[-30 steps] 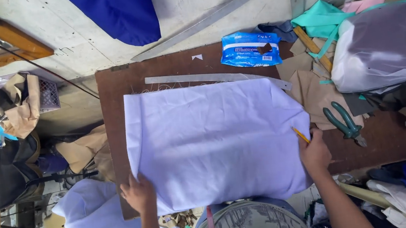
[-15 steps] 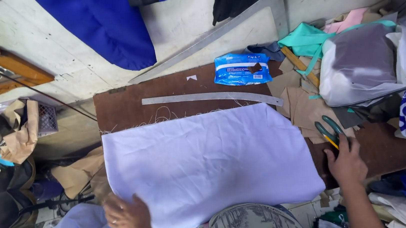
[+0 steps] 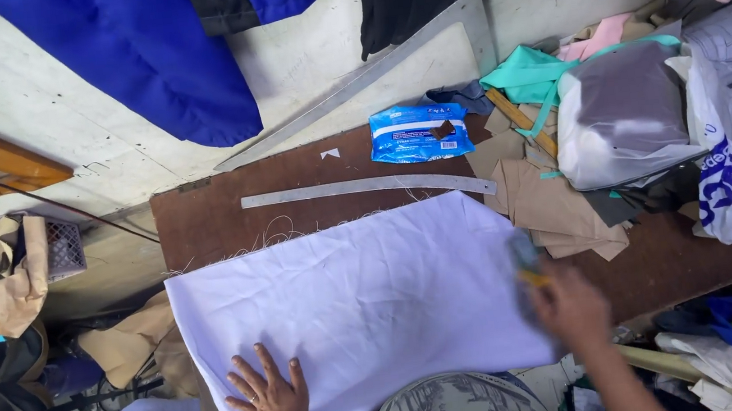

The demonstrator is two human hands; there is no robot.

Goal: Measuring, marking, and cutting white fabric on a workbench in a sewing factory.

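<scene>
**White cloth lying flat under two hands on a brown worktable**

White fabric point(image 3: 359, 310) is lying spread across the near half of a dark brown table point(image 3: 205, 222), its near edge reaching the table's front and its frayed far edge trailing loose threads. The left hand point(image 3: 270, 397) is resting palm-down on the near left part of the cloth, fingers spread and flat, gripping nothing. The right hand point(image 3: 571, 306) is sitting at the cloth's right edge and is showing as a blur; something yellow and teal point(image 3: 526, 261) is poking out at its fingertips, but whether the fingers are closing on it cannot be told.

Beyond the cloth, a long curved metal ruler point(image 3: 369, 187) is lying on the bare wood, just apart from the threads. A blue plastic packet point(image 3: 417, 132) is sitting behind it, near the wall. Brown paper pieces point(image 3: 547, 204) are lying right of the cloth, touching its far corner, with a grey-and-white bag point(image 3: 624, 115) piled behind them. Blue garments point(image 3: 161, 64) are hanging on the wall above.
</scene>
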